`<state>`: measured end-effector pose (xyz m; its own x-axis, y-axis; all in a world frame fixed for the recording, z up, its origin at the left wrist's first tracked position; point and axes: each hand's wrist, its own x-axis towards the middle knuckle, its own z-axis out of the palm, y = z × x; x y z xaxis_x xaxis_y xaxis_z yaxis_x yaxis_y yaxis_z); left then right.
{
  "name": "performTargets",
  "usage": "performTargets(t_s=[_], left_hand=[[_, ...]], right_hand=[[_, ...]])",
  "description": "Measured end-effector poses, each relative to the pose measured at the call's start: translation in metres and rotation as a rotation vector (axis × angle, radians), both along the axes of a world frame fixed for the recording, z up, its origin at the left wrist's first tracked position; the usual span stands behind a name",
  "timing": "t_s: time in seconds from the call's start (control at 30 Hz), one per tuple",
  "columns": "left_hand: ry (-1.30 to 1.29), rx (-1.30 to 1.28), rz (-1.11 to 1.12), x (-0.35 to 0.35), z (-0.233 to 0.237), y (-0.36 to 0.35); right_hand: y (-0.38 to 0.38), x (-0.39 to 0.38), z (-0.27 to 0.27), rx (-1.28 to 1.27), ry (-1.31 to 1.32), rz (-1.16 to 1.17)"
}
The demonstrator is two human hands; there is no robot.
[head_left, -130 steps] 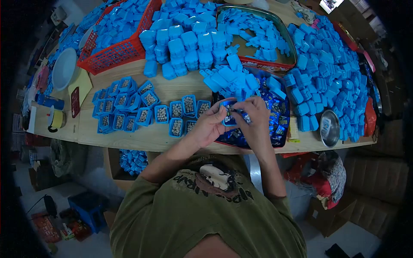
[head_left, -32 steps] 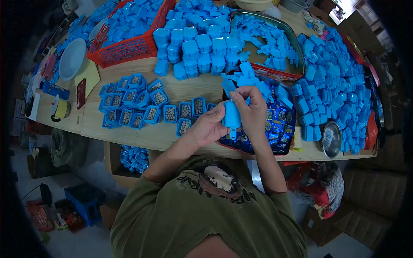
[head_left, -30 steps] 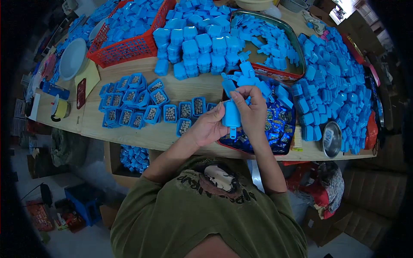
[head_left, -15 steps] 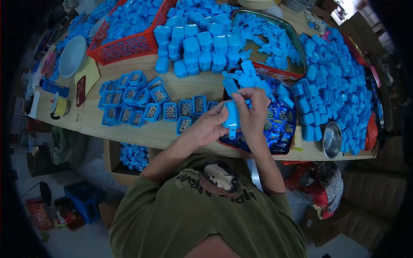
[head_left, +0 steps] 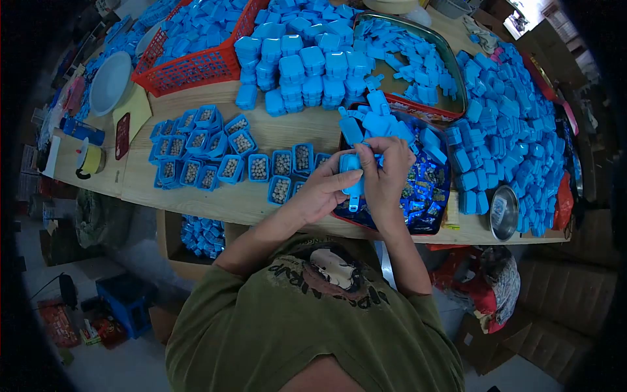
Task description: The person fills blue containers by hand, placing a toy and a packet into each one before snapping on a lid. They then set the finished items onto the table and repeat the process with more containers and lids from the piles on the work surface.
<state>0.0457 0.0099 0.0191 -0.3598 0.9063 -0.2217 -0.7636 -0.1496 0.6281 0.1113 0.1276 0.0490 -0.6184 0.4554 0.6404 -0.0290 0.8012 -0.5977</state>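
Both hands grip a small blue plastic box with a lid (head_left: 349, 164), held over the table's front edge. My left hand (head_left: 321, 191) wraps its left side, thumb lying across it. My right hand (head_left: 388, 171) closes on its right and upper edge with thumb and bent fingers. A clip tab points down toward me. Under the hands, a tray holds shiny blue packets (head_left: 424, 206), with loose blue lids (head_left: 382, 124) at its far side. Left of the hands, several open blue boxes (head_left: 258, 168) contain round beige pellets.
Stacked closed blue boxes (head_left: 302, 68) stand behind, beside a red basket (head_left: 189, 73) of blue parts. A metal tin (head_left: 457, 108) holds loose clips. A large heap of blue boxes (head_left: 509, 140) and a metal bowl (head_left: 504, 212) occupy the right. A carton (head_left: 171, 245) sits below the table.
My left thumb has moved right across the box, covering more of it. My right hand has shifted slightly, its fingers curling further over the upper edge.
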Motion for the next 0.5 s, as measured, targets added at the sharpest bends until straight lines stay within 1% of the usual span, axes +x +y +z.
performTargets(t_s=[0.07, 0.13, 0.2, 0.27, 0.3, 0.33, 0.37, 0.4, 0.43, 0.47, 0.5], left_hand=[[0.023, -0.032, 0.018, 0.002, 0.0, 0.001], [0.116, -0.125, 0.061, 0.005, 0.002, 0.003], [0.131, -0.14, 0.053, 0.004, -0.001, 0.002], [0.146, -0.155, 0.044, 0.006, -0.002, 0.002], [0.166, -0.073, 0.089, 0.007, -0.001, 0.001], [0.186, 0.01, 0.135, 0.007, 0.0, 0.001], [0.187, 0.011, 0.136, 0.005, 0.004, 0.0], [0.181, 0.067, 0.156, -0.001, 0.009, -0.001], [0.175, 0.123, 0.176, -0.004, 0.011, -0.001], [0.177, 0.125, 0.178, -0.007, 0.01, 0.001], [0.208, 0.152, 0.204, -0.008, 0.009, 0.002]], right_hand=[[-0.001, 0.0, -0.001, 0.015, -0.015, -0.01], [-0.002, -0.001, 0.0, 0.014, -0.014, -0.007], [-0.001, 0.0, -0.001, 0.013, -0.012, -0.006], [-0.001, 0.002, -0.004, -0.2, -0.063, 0.077], [-0.001, 0.003, -0.007, -0.201, -0.063, 0.076], [-0.002, 0.004, -0.012, -0.458, 0.015, 0.082], [-0.003, 0.006, -0.013, -0.713, 0.095, 0.087], [-0.004, 0.01, -0.013, -0.713, 0.095, 0.088], [-0.004, 0.017, -0.011, -0.77, 0.02, 0.17], [-0.005, 0.021, -0.009, -0.824, -0.056, 0.254], [-0.008, 0.024, -0.006, -0.824, -0.056, 0.255]])
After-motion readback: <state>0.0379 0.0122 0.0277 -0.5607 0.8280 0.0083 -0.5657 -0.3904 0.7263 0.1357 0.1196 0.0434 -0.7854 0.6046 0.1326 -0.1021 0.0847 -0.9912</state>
